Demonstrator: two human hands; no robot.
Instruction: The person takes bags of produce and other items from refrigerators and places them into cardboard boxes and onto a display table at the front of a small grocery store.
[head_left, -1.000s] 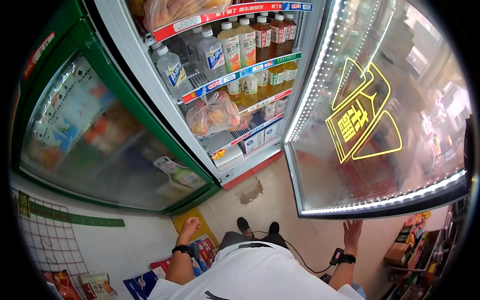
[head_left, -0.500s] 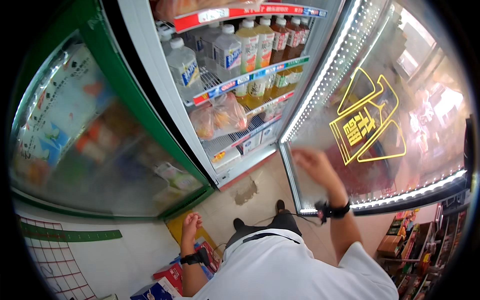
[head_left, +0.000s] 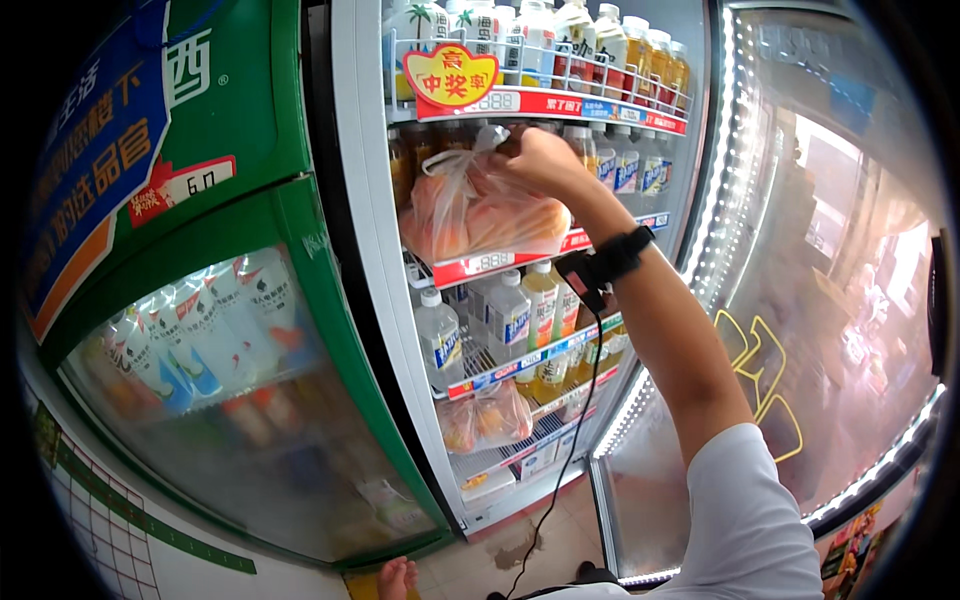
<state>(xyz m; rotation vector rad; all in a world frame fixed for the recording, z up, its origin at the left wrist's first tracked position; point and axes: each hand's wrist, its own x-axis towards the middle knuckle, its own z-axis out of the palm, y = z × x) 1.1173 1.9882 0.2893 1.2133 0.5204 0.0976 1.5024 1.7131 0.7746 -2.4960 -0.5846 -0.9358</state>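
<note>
My right hand [head_left: 540, 158] reaches into the open drinks fridge. Its fingers are closed at the gathered top of a clear plastic bag of fruit [head_left: 485, 215], peach-coloured and round. The bag rests on a middle shelf and bulges over the red price strip [head_left: 482, 266]. Bottles stand behind and beside it, partly covered by the bag and my hand. Low in the picture, my left hand [head_left: 397, 578] hangs with its fingers curled in, nothing visible in them; the lower edge cuts it off.
The glass fridge door [head_left: 780, 300] stands open on the right. A green-framed cabinet [head_left: 285, 330] with a fogged pane adjoins on the left. Lower shelves hold bottles [head_left: 437, 335] and a second fruit bag [head_left: 487, 415]. A black cable [head_left: 562, 470] hangs from my right wrist.
My right hand has moved from beside the open door up to the fruit bag and closed on its top. The view has tilted up, showing the upper shelves. My left hand stays low.
</note>
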